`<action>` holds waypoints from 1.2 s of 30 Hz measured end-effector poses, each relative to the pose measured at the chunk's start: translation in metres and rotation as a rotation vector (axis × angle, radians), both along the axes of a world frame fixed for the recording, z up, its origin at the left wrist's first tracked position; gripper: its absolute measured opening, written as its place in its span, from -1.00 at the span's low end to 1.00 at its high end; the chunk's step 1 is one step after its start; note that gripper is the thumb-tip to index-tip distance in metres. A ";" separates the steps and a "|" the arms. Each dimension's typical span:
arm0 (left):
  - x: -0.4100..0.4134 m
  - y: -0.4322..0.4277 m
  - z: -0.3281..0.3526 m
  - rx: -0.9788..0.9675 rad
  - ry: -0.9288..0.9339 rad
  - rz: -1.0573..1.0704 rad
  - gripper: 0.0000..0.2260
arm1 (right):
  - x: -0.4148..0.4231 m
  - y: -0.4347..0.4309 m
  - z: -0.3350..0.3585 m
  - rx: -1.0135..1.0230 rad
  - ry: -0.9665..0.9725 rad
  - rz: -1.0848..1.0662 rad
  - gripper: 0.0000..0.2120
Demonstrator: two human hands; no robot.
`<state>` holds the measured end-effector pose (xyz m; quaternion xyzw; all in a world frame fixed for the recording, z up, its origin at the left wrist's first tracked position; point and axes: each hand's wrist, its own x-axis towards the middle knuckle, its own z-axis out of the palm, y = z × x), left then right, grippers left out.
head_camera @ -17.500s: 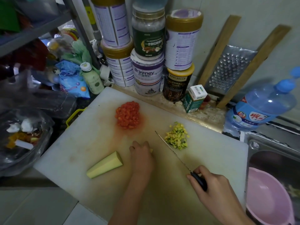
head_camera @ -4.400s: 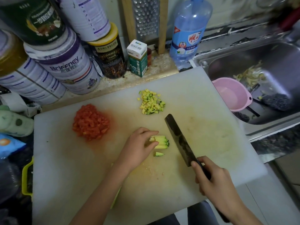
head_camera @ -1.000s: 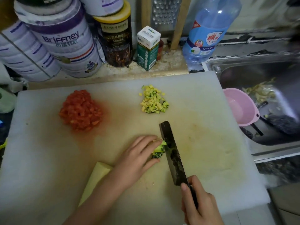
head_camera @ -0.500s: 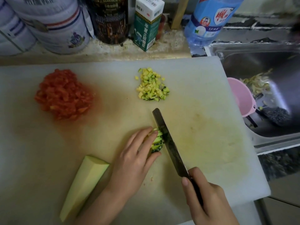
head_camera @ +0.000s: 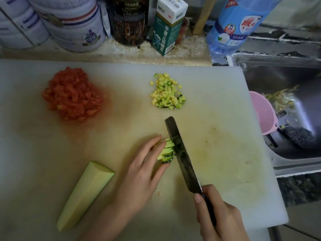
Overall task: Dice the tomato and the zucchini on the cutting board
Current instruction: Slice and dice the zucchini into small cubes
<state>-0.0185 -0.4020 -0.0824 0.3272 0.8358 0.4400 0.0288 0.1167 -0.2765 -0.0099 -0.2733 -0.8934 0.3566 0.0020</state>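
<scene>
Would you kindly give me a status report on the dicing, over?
Left hand holds zucchini strips; right hand grips knife, blade on the strips. Diced tomato and diced zucchini piled behind. Uncut zucchini piece lies left, clear of blade.

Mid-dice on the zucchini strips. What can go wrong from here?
1. Cut finger: the left hand has its fingertips stretched out rather than tucked, right beside the knife. If the blade drifts left, it may nick them.
2. Uneven dice: the strips are a short, loose stack with little left to hold, so they may splay or slip under the blade.
</scene>
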 end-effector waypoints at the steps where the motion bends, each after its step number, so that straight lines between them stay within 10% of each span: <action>1: 0.000 0.001 0.000 0.006 -0.006 0.005 -0.58 | 0.000 0.000 0.000 0.000 0.002 0.007 -0.79; 22: 0.011 0.009 0.000 0.028 0.051 0.113 -0.71 | -0.010 0.014 0.016 -0.159 0.035 0.013 -0.77; 36: 0.009 0.009 0.001 0.024 0.071 0.117 -0.74 | -0.013 0.008 0.006 0.093 0.089 0.141 -0.95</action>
